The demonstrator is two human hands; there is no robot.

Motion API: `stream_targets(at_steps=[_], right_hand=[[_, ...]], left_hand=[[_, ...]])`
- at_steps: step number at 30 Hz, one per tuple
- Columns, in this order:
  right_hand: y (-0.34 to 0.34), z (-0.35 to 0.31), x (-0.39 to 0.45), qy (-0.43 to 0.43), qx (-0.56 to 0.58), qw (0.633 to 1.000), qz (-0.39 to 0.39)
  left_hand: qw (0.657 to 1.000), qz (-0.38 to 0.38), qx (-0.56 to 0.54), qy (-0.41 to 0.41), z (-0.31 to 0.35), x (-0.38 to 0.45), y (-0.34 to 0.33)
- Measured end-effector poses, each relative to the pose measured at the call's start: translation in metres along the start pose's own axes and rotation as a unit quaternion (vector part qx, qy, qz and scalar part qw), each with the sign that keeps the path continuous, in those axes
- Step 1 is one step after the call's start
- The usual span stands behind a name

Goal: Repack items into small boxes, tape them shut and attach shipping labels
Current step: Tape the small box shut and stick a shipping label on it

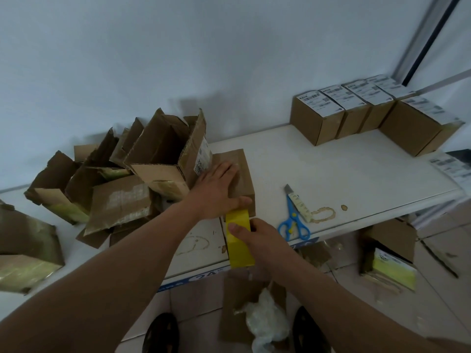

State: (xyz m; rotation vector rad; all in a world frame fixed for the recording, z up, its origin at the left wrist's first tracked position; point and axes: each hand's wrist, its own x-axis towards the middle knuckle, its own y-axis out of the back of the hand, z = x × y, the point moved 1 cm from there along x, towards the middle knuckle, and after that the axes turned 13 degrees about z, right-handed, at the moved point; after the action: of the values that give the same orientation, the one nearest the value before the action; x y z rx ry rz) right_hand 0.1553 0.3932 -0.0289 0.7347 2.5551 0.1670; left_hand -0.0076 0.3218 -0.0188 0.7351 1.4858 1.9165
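Taping step: left hand lies flat, fingers straight, pressing the small box at the table's near edge; right hand grips yellow tape roll w/ strip to box front; next prob. pull taut, then cut w/ scissors nearby.

Plain pale wall behind white table (ring stains near front edge); grey window frame upper right; tiled floor below; dim, bluish light.
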Motion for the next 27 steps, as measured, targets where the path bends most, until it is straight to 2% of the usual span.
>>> stream_targets(at_steps=[3, 7, 9, 11, 13, 15, 17, 22, 27], right_hand=[[0.005, -0.001, 0.003, -0.011, -0.047, 0.999, -0.006], [0.033, -0.010, 0.014, -0.024, -0.113, 0.993, 0.002], [0.057, -0.013, 0.029, 0.016, -0.145, 0.988, 0.056], [0.081, -0.009, 0.051, 0.074, -0.226, 0.962, 0.133], [0.099, -0.001, 0.071, 0.091, -0.313, 0.927, 0.187], [0.107, 0.010, 0.086, 0.092, -0.380, 0.897, 0.209], [0.109, 0.021, 0.095, 0.085, -0.431, 0.874, 0.206], [0.109, 0.035, 0.107, 0.098, -0.468, 0.852, 0.211], [0.109, 0.031, 0.104, 0.111, -0.457, 0.856, 0.213]], left_hand=[[0.993, 0.068, -0.073, 0.058, 0.009, -0.010, 0.006], [0.943, 0.182, -0.176, 0.215, 0.023, -0.039, 0.003], [0.900, 0.172, -0.227, 0.330, 0.030, -0.053, -0.002], [0.831, 0.123, -0.328, 0.433, 0.034, -0.058, -0.011], [0.754, 0.078, -0.430, 0.490, 0.039, -0.057, -0.020], [0.703, 0.031, -0.482, 0.522, 0.045, -0.055, -0.023], [0.676, 0.001, -0.506, 0.536, 0.050, -0.054, -0.024], [0.671, -0.007, -0.514, 0.535, 0.051, -0.055, -0.023], [0.628, 0.007, -0.546, 0.555, 0.052, -0.057, -0.019]])
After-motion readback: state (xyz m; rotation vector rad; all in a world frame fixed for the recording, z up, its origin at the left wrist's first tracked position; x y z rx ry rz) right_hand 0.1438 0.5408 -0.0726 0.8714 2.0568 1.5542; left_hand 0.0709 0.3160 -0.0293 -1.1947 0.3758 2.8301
